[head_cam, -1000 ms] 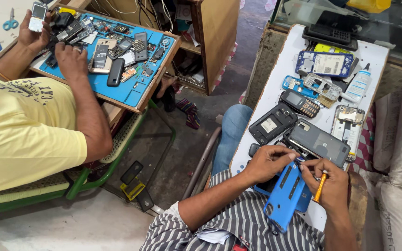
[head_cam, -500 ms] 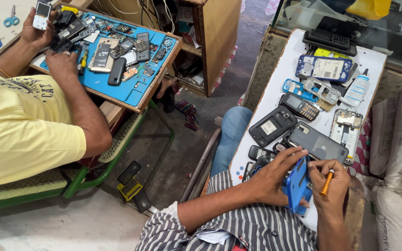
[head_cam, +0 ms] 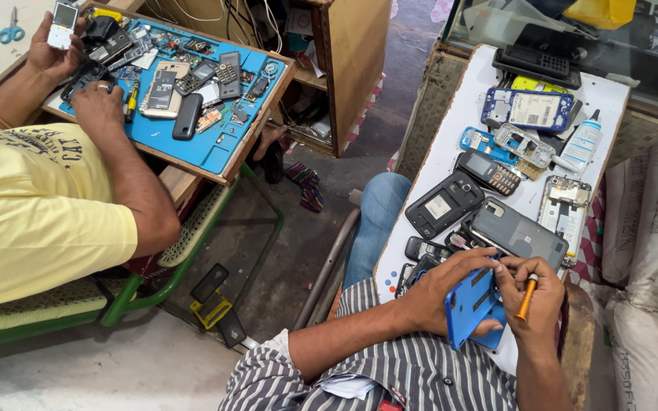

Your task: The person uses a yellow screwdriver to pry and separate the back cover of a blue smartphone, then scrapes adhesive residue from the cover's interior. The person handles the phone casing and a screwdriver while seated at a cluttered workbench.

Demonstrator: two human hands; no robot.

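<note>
Left hand (head_cam: 439,293) grips the blue phone frame (head_cam: 472,306) upright; right fingers (head_cam: 536,283) pinch the orange screwdriver (head_cam: 526,296). Best to brace the frame steady and keep the tip square.

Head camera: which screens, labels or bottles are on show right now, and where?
Dark phone screen: white board, near the hands, flat black rectangle.
Keypad phone: board centre, small dark screen.
White label: on a black phone back, square.
Bottle: board's far right, white, blue cap.
White phone: co-worker's raised hand, pale screen.
</note>
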